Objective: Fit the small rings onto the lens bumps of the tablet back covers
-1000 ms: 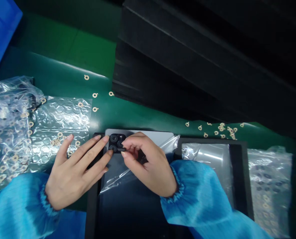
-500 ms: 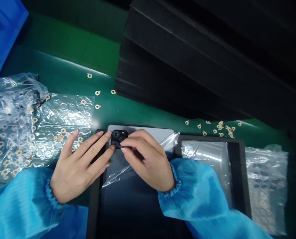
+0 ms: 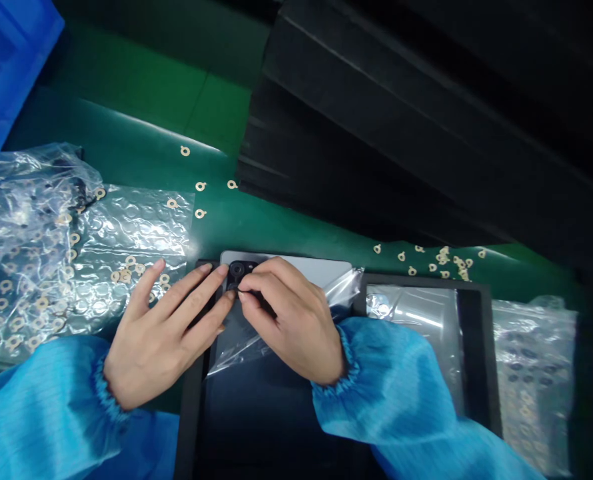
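Note:
A grey tablet (image 3: 321,268) with a square black camera block (image 3: 237,269) at its upper left corner lies on a black frame, partly under clear film (image 3: 345,288). My left hand (image 3: 169,333) is spread, with its fingertips resting against the left side of the camera block. My right hand (image 3: 291,320) bends over the block's lower part, its thumb and forefinger pinched together there. A tiny dark bit shows at those fingertips, too small to name. The lower lenses are mostly hidden by my fingers.
Clear plastic bags and sheets (image 3: 136,230) with tan rings lie at left. Several loose tan rings (image 3: 200,187) are scattered on the green table (image 3: 296,230). A black folded stack (image 3: 376,133) rises behind, a blue bin (image 3: 11,60) far left, another bag (image 3: 536,400) at right.
My right thumb and forefinger have shifted slightly left and closed in on the camera block, covering more of it. My left hand stays against the block. The whole view has drifted slightly.

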A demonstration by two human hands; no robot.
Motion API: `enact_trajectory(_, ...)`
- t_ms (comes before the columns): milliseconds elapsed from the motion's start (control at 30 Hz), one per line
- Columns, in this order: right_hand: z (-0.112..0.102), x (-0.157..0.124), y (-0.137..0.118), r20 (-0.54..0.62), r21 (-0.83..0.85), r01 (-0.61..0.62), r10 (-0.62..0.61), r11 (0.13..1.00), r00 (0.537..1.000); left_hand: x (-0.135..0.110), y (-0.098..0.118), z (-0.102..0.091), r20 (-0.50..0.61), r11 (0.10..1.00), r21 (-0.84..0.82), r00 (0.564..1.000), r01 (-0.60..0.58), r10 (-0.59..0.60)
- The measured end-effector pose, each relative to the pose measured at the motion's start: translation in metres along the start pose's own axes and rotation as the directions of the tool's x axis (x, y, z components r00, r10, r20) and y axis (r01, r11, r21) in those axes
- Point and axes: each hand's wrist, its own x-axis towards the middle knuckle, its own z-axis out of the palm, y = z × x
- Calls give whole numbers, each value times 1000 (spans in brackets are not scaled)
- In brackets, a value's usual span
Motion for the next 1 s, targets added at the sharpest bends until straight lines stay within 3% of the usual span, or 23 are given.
enact_trajectory(300,5,2,-3,14,-103,21,-19,994,1000,-1,0,0,8,1000,-4,1000,-10,10)
enact_trajectory(533,-4,5,-1,78,172,-123,111,977,991,0,-1,-1,20,1000,17,1000,-12,11)
enact_trajectory(733,-1,4,-1,68,95,-62,56,994,996,0,-1,-1,23,1000,23,1000,-16,15)
enact_trajectory(867,-1,3,0,64,174,-98,88,980,994,0,0,-1,17,1000,21,1000,-14,14)
enact_trajectory(1000,-1,3,0,59,160,-59,50,985,997,-1,1,1,18,1000,10,1000,14,-14)
